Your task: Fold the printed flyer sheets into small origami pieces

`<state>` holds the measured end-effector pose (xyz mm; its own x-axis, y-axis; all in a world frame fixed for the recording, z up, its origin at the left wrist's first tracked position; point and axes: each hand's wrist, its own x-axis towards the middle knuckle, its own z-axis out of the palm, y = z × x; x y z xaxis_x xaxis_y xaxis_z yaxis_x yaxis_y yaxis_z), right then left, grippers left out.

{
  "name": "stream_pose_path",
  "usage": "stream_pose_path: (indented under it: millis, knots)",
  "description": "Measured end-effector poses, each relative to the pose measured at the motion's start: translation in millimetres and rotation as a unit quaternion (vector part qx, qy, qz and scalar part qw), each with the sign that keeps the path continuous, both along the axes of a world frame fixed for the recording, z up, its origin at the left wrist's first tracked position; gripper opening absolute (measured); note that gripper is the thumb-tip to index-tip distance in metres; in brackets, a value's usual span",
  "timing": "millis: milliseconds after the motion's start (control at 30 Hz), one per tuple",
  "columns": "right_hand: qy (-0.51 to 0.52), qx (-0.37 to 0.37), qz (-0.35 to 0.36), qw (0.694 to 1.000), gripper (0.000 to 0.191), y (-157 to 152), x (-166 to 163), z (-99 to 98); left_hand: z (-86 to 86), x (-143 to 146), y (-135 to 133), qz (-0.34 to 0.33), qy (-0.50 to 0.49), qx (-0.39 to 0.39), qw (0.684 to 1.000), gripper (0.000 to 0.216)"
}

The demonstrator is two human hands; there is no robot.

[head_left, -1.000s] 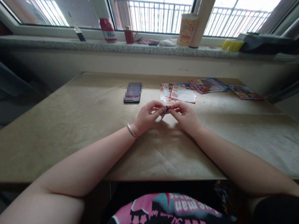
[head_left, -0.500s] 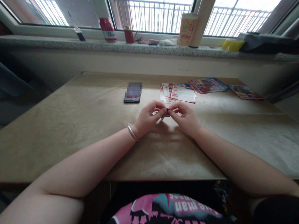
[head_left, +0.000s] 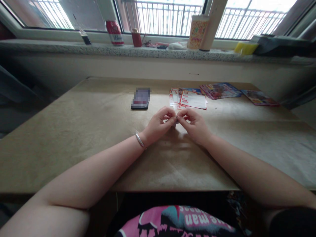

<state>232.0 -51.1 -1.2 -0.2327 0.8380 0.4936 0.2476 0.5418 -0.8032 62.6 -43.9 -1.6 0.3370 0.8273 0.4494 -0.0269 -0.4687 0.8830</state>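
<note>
Above the middle of the table, my left hand (head_left: 160,122) and my right hand (head_left: 194,123) meet with thumbs and fingertips pinched together. Between them they grip a small folded piece of paper (head_left: 174,124), mostly hidden by the fingers; its exact kind does not show. My left wrist wears a silver bangle (head_left: 139,139). Just beyond the hands lies a loose pile of printed cards or leaflets (head_left: 192,99), a white one with red marks on top.
A dark phone (head_left: 140,98) lies left of the leaflets. Colourful printed sheets (head_left: 221,91) and another stack (head_left: 259,97) lie at the back right. A red can (head_left: 115,33), a red bottle (head_left: 136,38) and a patterned cup (head_left: 197,32) stand on the windowsill.
The piece of paper has turned between my fingertips and now shows less of itself. Both hands stay in nearly the same place.
</note>
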Motion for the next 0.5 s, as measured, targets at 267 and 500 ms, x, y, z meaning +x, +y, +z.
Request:
stream_pose_path:
  millis: [267,500]
  knots:
    - [0.016,0.010,-0.007,1.000,0.007,8.1,-1.2,-12.4,-11.3,-0.5,11.2,-0.039,-0.044,-0.003,0.998,0.028]
    - [0.014,0.007,-0.017,1.000,0.017,13.8,2.7,-14.6,-18.2,-0.5,18.7,-0.044,-0.043,-0.055,0.997,0.033]
